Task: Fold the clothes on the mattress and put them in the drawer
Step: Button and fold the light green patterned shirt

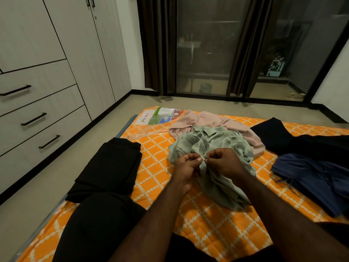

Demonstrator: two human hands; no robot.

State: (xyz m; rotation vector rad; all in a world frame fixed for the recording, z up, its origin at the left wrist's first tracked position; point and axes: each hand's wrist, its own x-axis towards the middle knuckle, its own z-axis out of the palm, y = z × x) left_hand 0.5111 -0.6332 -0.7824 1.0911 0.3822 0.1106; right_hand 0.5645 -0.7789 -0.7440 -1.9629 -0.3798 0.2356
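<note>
While working at a small pale button (203, 158) on the green shirt (215, 140), held close together: left hand (186, 165) curled on one edge of the front opening, right hand (224, 163) curled on the other, fingertips almost meeting at the button. Both gripping cloth, neither free.

Lies crumpled mid-mattress (154, 173), straight ahead of the body — collar away, hem toward the lap, so the long axis runs roughly front to back between the two forearms. Equally near to either hand. Probably buttoning before the fold, though cannot tell fastening from undoing.

Next likely calls for spreading flat along that same axis, sleeves out left and right. Far end overlaps a pink garment (211, 120); worth lifting clear, or risk dragging it along.

Looks already folded: black garment (109, 167) at the left edge. Loose on the right: navy garment (311, 176), another dark garment (279, 135) beyond. Drawers (47, 99) shut, off left across bare floor — left hand nearer.
</note>
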